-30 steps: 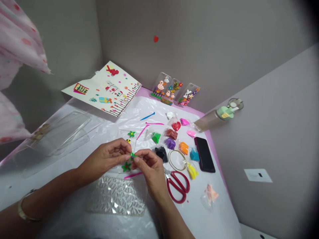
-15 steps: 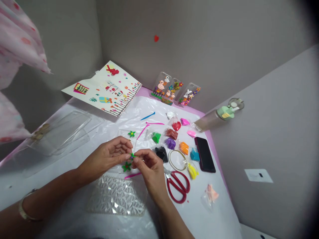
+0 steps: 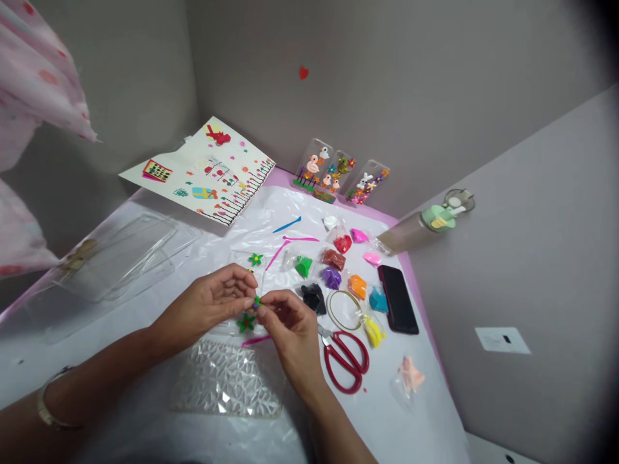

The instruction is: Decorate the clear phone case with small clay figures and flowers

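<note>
My left hand [image 3: 213, 304] and my right hand [image 3: 290, 332] meet above the table, fingertips pinched together on a tiny green clay flower [image 3: 256, 301] with a purple dot. Just below it lies another green flower with a red centre [image 3: 245, 322] on the plastic sheet. A third green flower with a yellow centre [image 3: 255, 259] lies farther back. A pink modelling tool [image 3: 256, 340] pokes out under my right hand. A clear faceted phone case [image 3: 227, 383] lies in front of my wrists.
Small bags of coloured clay [image 3: 338, 270] lie right of my hands, with red scissors [image 3: 345, 361], a tape ring [image 3: 343, 310] and a black phone [image 3: 397, 298]. Decorated phone cases [image 3: 338, 174] lean on the wall beside a decorated card [image 3: 203, 171]. A bottle [image 3: 420, 229] lies at the right.
Both hands stay in place; the fingers have shifted slightly, working the small green flower. Nothing else on the table has moved.
</note>
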The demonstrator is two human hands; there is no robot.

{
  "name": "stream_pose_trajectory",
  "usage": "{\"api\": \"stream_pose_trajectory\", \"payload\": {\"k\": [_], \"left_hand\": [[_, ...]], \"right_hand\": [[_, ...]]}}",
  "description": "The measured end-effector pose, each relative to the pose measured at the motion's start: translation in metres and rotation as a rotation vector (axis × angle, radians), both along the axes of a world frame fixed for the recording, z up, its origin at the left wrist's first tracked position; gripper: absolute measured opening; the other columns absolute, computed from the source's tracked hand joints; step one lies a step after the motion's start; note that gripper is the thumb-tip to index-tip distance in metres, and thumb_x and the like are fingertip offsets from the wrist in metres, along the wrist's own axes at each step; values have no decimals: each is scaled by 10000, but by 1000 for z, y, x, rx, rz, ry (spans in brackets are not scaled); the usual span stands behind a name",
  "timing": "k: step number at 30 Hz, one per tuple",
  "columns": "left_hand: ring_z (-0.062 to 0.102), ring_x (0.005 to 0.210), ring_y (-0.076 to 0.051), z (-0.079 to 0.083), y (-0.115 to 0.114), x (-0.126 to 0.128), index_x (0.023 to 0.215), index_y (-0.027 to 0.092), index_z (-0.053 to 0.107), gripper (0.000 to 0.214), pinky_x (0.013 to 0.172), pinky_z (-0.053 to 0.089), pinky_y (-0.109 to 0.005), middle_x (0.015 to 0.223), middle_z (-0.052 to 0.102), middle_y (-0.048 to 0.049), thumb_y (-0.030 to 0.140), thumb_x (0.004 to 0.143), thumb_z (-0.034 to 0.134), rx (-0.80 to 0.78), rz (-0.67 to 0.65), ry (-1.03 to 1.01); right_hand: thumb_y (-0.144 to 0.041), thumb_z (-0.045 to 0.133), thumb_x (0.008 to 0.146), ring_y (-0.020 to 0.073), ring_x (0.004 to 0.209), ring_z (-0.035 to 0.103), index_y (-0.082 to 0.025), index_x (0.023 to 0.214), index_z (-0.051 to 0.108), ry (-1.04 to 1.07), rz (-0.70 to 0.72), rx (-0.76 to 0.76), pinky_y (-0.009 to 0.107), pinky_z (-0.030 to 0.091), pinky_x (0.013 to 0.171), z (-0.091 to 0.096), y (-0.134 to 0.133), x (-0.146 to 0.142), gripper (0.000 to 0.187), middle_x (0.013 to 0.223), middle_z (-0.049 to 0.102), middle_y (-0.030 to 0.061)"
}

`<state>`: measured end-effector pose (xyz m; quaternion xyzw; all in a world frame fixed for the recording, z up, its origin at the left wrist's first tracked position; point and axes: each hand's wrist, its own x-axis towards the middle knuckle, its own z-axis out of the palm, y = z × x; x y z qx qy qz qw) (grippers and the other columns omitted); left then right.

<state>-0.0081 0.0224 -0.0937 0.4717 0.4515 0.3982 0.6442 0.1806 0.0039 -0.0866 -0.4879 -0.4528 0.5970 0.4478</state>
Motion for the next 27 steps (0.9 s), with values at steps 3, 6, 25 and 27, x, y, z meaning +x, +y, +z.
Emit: {"api": "stream_pose_trajectory", "payload": {"k": [3,6,25,27], "left_hand": [[724,878,-180,0,0,0,1012,228,690,275,810,614,-304,931,723,-3,359,827,846,2,-3,1],[710,870,-172,0,0,1,1006,226,688,274,798,604,-292,921,718,1,365,830,846,2,-6,-3],[692,805,-139,1,0,-1,899,210,698,179,748,557,-239,831,709,17,335,863,821,24,-45,-8],[698,804,-146,2,0,0,903,205,705,181,748,561,-247,832,717,10,334,861,824,21,-57,-10]], "right_hand": [[-275,834,820,151,759,661,-192,896,786,2,-3,3,261,522,724,1,0,0,123,846,759,21],[-264,826,824,147,752,654,-192,861,785,-14,-4,23,259,524,720,1,0,0,91,843,752,19],[-260,846,830,145,742,652,-203,869,803,42,-12,21,263,517,723,0,0,3,81,808,755,6],[-259,848,829,144,749,659,-202,866,802,43,-17,18,260,520,729,0,0,3,82,816,760,6]]}}
